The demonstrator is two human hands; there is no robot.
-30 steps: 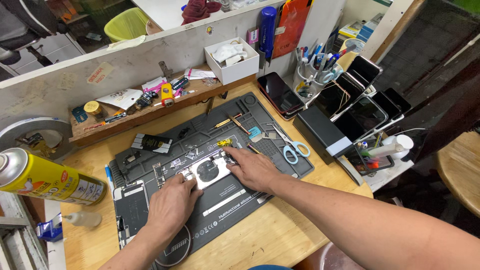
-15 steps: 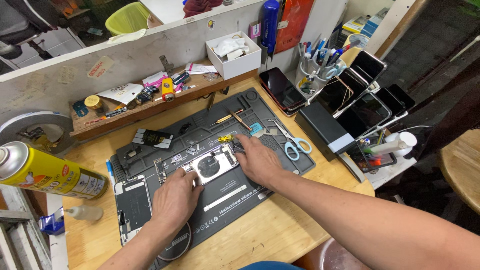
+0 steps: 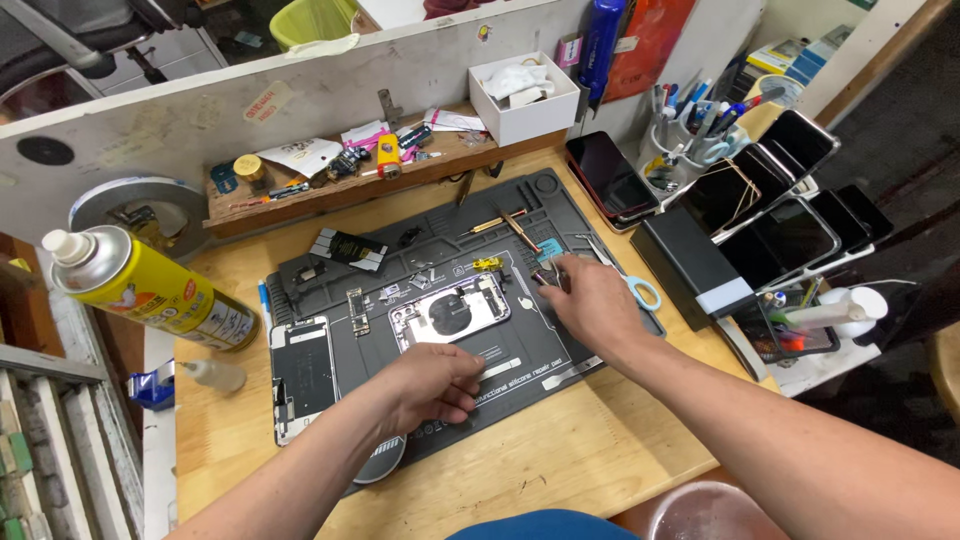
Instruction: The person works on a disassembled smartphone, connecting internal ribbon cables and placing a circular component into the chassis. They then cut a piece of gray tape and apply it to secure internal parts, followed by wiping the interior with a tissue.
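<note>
Head view: left hand [image 3: 432,385] lies flat, empty, pinning the mat [image 3: 520,350] below the phone [image 3: 449,312] — right hand [image 3: 590,300] pinches, perhaps, a small part.

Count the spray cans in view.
1. A yellow spray can lies on its side at the left edge of the wooden bench, left of the grey repair mat. Others may be hidden behind the clutter.

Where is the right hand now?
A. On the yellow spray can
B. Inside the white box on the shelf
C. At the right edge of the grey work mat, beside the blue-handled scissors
C: the right hand reaches over the grey work mat next to the blue-handled scissors.
</note>
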